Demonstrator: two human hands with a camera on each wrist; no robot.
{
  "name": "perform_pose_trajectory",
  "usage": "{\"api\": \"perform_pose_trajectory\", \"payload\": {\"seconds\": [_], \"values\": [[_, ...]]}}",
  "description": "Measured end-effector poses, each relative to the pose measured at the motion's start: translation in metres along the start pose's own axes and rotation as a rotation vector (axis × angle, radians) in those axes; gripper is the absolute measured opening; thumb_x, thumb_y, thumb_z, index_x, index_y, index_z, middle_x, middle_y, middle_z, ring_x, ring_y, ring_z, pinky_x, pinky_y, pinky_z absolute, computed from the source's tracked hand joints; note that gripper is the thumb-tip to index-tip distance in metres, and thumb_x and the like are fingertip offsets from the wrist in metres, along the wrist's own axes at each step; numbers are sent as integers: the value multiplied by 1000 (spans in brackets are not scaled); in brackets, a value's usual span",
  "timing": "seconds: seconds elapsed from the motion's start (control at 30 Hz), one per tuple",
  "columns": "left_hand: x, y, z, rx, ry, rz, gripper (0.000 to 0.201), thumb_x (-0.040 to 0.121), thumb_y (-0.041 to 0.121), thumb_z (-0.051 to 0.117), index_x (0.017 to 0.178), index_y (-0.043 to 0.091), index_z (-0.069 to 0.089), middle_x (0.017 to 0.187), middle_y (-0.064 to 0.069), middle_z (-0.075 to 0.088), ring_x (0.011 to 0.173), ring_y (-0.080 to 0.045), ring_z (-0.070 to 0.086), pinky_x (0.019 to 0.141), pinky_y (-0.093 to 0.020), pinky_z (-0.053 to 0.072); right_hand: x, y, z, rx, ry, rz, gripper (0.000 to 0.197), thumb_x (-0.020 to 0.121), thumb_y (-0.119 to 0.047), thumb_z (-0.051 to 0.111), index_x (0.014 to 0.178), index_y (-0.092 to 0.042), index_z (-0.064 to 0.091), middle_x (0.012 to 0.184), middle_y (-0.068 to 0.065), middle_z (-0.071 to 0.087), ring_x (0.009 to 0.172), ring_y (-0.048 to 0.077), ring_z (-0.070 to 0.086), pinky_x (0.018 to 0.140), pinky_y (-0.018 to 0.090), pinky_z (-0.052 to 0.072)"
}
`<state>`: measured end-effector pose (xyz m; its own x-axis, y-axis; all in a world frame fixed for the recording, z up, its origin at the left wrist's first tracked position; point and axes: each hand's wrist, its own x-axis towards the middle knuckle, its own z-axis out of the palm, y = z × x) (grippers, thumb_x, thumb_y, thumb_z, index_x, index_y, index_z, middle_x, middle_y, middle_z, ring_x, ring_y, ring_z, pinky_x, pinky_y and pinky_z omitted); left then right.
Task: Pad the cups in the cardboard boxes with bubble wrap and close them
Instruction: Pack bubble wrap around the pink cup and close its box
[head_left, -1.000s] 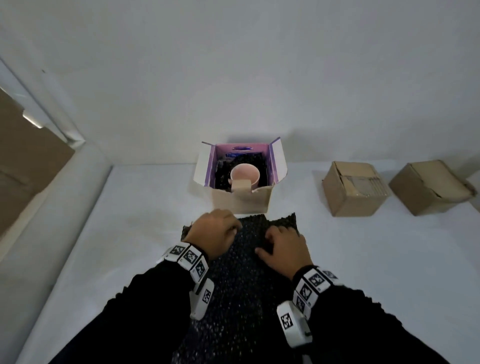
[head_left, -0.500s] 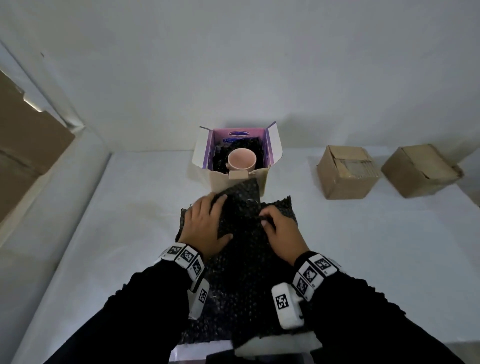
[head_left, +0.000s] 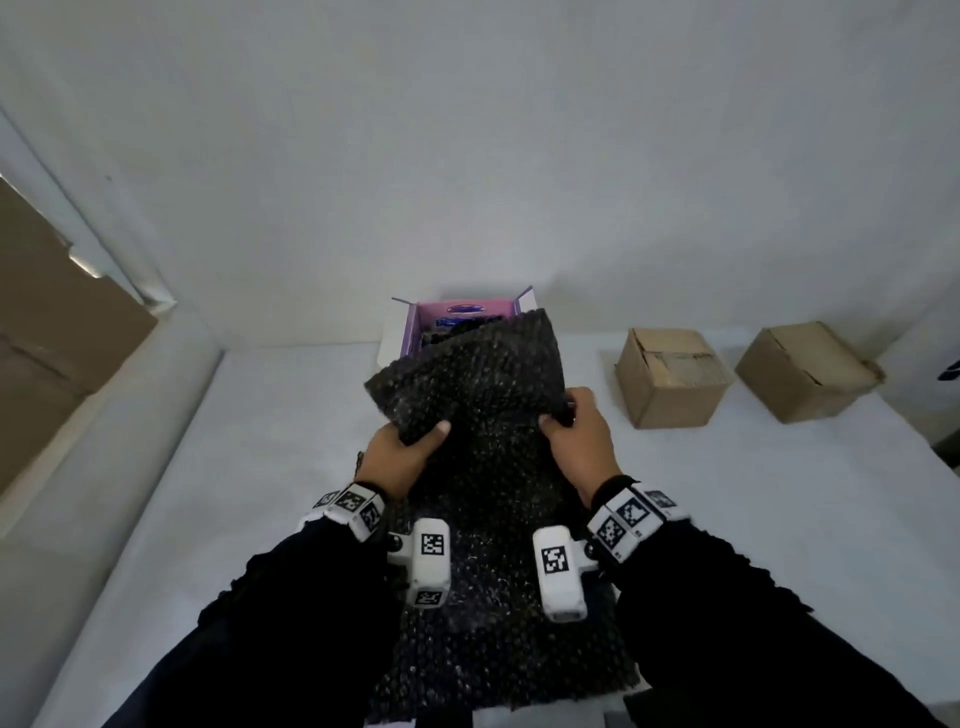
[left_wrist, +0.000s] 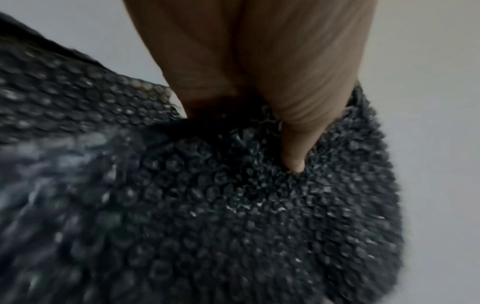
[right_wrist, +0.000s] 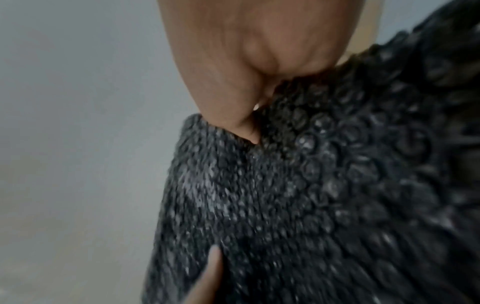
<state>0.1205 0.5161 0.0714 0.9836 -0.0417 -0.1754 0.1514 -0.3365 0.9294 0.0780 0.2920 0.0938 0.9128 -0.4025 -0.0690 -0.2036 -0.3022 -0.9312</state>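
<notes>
A sheet of black bubble wrap (head_left: 478, 374) is lifted off a stack of the same wrap (head_left: 498, 623) in the head view. My left hand (head_left: 410, 447) pinches its near left corner, thumb on top. My right hand (head_left: 571, 431) grips its near right edge. The raised sheet hides most of the open box (head_left: 457, 312) with the purple inside at the back of the table; the cup in it is out of sight. In the left wrist view my left hand (left_wrist: 285, 144) presses a thumb into the bubble wrap (left_wrist: 233, 205). In the right wrist view my right hand (right_wrist: 246, 123) pinches the bubble wrap (right_wrist: 311, 185).
Two closed brown cardboard boxes (head_left: 670, 374) (head_left: 810, 369) stand at the back right on the white table (head_left: 260, 467). A white wall runs behind the table. A large brown cardboard piece (head_left: 52, 332) leans at the far left.
Both hands have peeled the top sheet of bubble wrap off the stack and raised it toward the open box. The sheet now covers the view of the pink cup.
</notes>
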Motion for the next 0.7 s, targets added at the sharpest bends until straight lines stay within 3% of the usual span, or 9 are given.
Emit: {"api": "perform_pose_trajectory", "payload": {"seconds": [0.1,0.2,0.3,0.4,0.47,0.53,0.6,0.7], "values": [[-2,23,12,0,24,81,31,81,38,74,102,15,70,103,-2,72,98,-16,67,91,-33,51,0,-3,3,-160,195,-86,23,79,-10,64,97,-8,49,101,7,47,81,21,50,72,31,39],[-3,41,22,15,20,77,45,88,46,63,118,12,64,116,-6,66,109,-21,60,97,-31,44,0,-8,13,-105,19,-88,24,80,-35,63,95,-17,58,99,3,58,93,23,57,80,34,44],[-6,54,28,-204,-139,7,78,73,76,56,124,18,62,119,-3,67,111,-20,62,102,-39,45,-5,-14,22,101,-218,-95,40,76,-65,63,96,-30,67,98,-5,71,97,15,66,91,43,52],[-14,68,33,-683,-438,-148,92,72,83,45,130,13,57,128,-14,62,118,-28,58,103,-43,42,-7,-18,22,204,-310,-127,41,73,-56,75,94,-21,72,95,-2,74,92,14,70,87,39,56],[-17,75,34,-845,-512,-199,94,75,81,33,130,9,56,131,-18,58,121,-31,56,100,-42,45,-4,-17,19,220,-286,-130,34,73,-44,81,88,-14,73,90,0,74,87,16,71,83,35,57],[-15,76,34,-907,-511,-213,92,77,77,27,128,7,56,128,-19,60,117,-30,59,94,-39,51,0,-15,17,215,-251,-131,23,77,-31,80,84,-10,72,86,-2,72,85,16,69,82,30,55],[-13,74,34,-904,-444,-222,82,83,71,30,126,7,58,125,-18,62,112,-29,62,89,-37,53,5,-12,15,185,-228,-123,21,79,-27,79,82,-8,72,85,1,70,85,18,67,85,36,54],[-1,60,36,-577,-204,-76,47,90,48,57,121,13,56,120,-14,64,109,-26,64,91,-37,51,12,-11,14,287,-310,7,32,73,-38,77,89,-11,73,92,9,74,92,27,70,92,49,53]]}}
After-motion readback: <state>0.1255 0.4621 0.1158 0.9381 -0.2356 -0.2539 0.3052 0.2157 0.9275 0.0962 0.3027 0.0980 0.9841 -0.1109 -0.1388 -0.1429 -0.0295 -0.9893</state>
